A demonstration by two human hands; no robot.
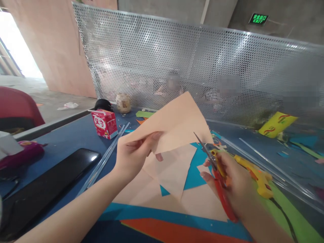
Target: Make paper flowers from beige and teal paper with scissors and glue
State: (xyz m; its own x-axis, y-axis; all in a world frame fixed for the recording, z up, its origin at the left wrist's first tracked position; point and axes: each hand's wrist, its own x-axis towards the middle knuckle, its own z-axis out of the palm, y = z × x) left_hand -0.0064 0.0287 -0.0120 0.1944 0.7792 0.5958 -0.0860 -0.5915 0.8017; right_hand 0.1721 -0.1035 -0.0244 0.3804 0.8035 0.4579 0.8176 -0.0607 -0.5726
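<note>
Now | left hand [131, 155] fingers pinch folded peach paper sheet [174, 125] | right hand [233, 182] fingers grip red-handled metal scissors [215, 168], blades at sheet's right edge | cut barely begun; peach offcuts [172, 168] lie below sheet

A carton [104, 124] stands left of the held paper [174, 125], a phone [48, 182] before it; a glue gun [255, 175] lies right of the scissors [217, 175].

"EXIT" on green wall sign [258, 19] at upper right
</note>
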